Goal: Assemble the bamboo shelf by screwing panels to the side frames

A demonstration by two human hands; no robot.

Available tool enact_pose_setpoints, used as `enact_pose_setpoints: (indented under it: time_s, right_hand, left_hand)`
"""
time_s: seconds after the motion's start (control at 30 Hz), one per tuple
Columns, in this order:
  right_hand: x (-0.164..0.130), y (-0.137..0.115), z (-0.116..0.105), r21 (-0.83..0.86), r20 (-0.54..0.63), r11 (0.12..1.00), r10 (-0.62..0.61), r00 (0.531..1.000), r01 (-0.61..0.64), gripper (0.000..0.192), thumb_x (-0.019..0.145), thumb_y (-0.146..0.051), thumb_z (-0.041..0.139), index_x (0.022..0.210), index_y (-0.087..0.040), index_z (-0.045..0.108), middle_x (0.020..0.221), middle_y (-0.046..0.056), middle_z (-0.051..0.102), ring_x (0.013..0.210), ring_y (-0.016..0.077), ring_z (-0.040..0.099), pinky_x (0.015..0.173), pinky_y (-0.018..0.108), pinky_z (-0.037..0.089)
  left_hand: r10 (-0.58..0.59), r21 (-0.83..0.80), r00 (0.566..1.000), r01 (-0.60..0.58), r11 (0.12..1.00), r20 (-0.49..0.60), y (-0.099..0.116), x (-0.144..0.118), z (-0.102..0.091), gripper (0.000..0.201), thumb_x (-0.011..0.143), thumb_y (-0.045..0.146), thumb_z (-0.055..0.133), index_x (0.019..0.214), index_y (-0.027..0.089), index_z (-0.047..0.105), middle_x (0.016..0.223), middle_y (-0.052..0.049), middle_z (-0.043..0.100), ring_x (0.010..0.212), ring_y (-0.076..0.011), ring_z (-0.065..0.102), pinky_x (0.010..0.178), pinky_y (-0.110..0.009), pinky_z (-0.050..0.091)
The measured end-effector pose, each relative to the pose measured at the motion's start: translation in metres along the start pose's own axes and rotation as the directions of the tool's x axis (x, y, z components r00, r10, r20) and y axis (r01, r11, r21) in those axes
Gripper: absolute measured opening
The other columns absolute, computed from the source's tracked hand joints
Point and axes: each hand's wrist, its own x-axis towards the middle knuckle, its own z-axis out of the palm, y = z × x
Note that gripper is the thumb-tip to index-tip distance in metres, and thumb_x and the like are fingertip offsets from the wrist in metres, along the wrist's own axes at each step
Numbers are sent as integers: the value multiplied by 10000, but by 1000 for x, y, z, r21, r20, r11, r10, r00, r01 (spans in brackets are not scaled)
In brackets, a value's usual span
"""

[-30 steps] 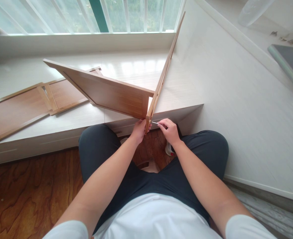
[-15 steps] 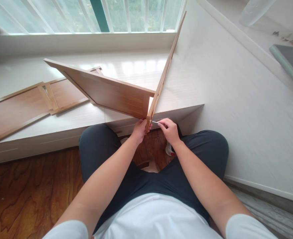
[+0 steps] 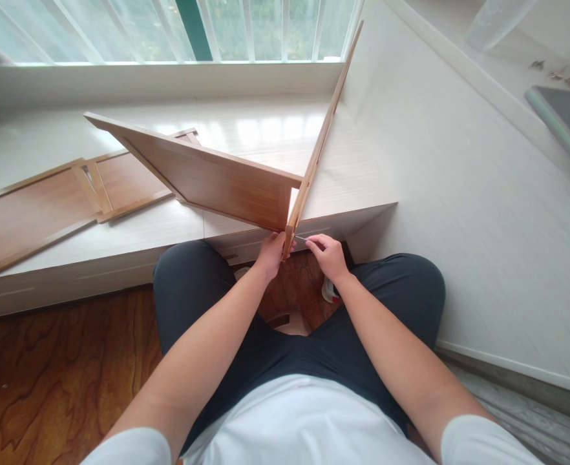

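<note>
My left hand [image 3: 270,253] is closed round the near end of a narrow upright wooden frame [image 3: 316,145], seen nearly edge-on. A brown wooden panel [image 3: 207,177] joins this frame near the same end and slants up to the left. On the frame's right side, my right hand [image 3: 329,253] pinches a thin metal rod [image 3: 301,238]. The rod's tip meets the frame close to my left fingers. Its other end is hidden in my right hand, so I cannot tell what kind of tool it is.
Two more wooden panels [image 3: 37,210] lie on the white ledge [image 3: 256,132] at left. A barred window [image 3: 265,29] is behind. At right, a phone-like device [image 3: 563,123], small metal pieces [image 3: 559,74] and a translucent container [image 3: 501,22] rest on a white surface.
My right hand has turned slightly, and the rod in its fingers with it. My left hand and the wooden pieces look almost unmoved.
</note>
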Motion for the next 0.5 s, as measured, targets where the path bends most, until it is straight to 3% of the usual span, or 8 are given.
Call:
enact_pose_setpoints:
  time_s: [0.2,0.5]
  right_hand:
    - [-2,8,5,63,86,993,93,992,-98,337,958,-514,631,940,-206,767,754,50,755,682,226,688,670,341,550]
    - [-2,6,4,84,127,987,128,984,-139,365,959,-546,612,909,-211,749,733,34,730,649,200,660,645,310,519]
  left_hand:
    - [5,8,1000,-5,1000,-1,0,1,0,310,1003,436,624,1103,144,658,977,-38,684,779,-132,649,698,-297,586]
    - [1,-16,1000,-1,1000,26,1,-1,-1,323,1006,446,615,1117,144,652,967,-35,678,761,-128,641,681,-290,579]
